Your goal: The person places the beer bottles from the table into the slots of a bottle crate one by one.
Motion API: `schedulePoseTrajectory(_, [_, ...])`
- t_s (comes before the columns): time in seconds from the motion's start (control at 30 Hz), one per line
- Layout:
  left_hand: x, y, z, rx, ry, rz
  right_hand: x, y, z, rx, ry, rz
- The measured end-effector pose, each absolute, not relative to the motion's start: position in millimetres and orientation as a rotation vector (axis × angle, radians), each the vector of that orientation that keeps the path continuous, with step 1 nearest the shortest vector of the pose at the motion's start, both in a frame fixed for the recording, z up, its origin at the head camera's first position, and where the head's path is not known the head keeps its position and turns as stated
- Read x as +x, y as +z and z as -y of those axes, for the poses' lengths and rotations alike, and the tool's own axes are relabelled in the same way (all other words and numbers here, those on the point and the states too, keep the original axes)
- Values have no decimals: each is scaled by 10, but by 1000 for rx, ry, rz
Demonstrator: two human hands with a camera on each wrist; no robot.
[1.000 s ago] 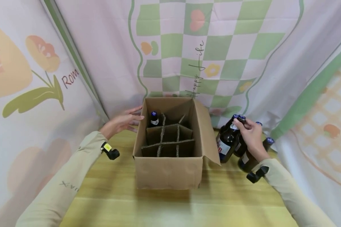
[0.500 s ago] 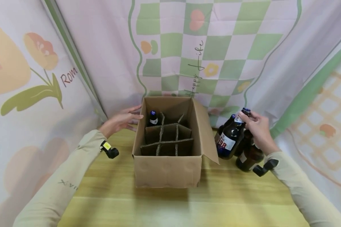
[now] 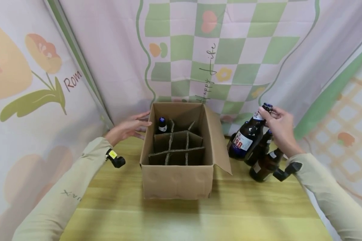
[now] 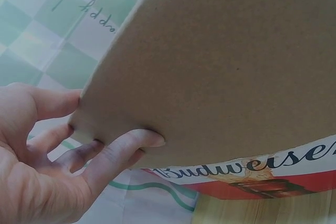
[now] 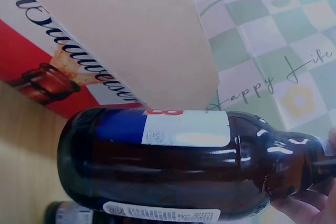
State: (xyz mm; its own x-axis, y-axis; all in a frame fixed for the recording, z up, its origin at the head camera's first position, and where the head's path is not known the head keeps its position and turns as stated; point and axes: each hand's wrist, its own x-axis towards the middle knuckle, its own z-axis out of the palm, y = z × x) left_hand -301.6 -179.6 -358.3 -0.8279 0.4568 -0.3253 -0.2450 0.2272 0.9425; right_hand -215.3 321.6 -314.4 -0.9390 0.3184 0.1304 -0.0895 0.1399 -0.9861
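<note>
My right hand (image 3: 279, 125) grips a brown beer bottle (image 3: 244, 140) by its neck, just below the blue cap. The bottle leans, its base toward the box; in the right wrist view its body (image 5: 173, 166) lies across the picture with a white and blue label. My left hand (image 3: 128, 129) touches the left side of an open cardboard box (image 3: 178, 182), fingers extended. In the left wrist view its fingertips (image 4: 155, 138) rest on the brown cardboard flap. One capped bottle (image 3: 162, 124) stands in the back left compartment of the box, among the cardboard dividers (image 3: 178, 152).
Several more brown bottles (image 3: 263, 167) stand on the wooden table (image 3: 229, 211) beneath my right hand, partly hidden. The box's right flap (image 3: 218, 140) hangs outward between box and bottles. A patterned curtain (image 3: 181, 50) backs the table.
My right hand has lifted the bottle up and to the right out of the group, and its label now shows. The left hand stays at the box.
</note>
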Motion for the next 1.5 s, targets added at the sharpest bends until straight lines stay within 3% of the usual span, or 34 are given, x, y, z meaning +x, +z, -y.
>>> schedulePoseTrajectory(0.53, [-3043, -3593, 1757, 174, 1642, -1972, -2326, -2747, -3055, -120, 1803, 1957])
schedulePoseTrajectory(1.5, [-2961, -3586, 1743, 166, 1657, -1986, -2650, -2374, -2475, 165, 2064, 1689])
